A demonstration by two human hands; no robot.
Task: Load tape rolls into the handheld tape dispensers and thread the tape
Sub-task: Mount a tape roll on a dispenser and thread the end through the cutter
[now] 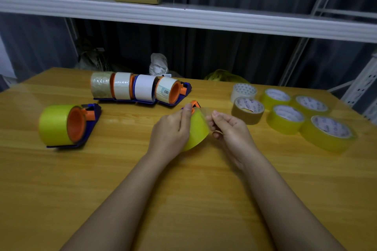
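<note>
Glossy yellow tape roll (196,130) gripped by both hands, end seemingly peeled

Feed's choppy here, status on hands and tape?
Left hand grips yellow roll in dispenser. Right hand pinches peeled tape end. Nothing blocking.

Both bare arms reach forward, close together. The left hand (171,130) curls its fingers tight. The right hand (230,128) pinches with thumb and fingertips.
</note>
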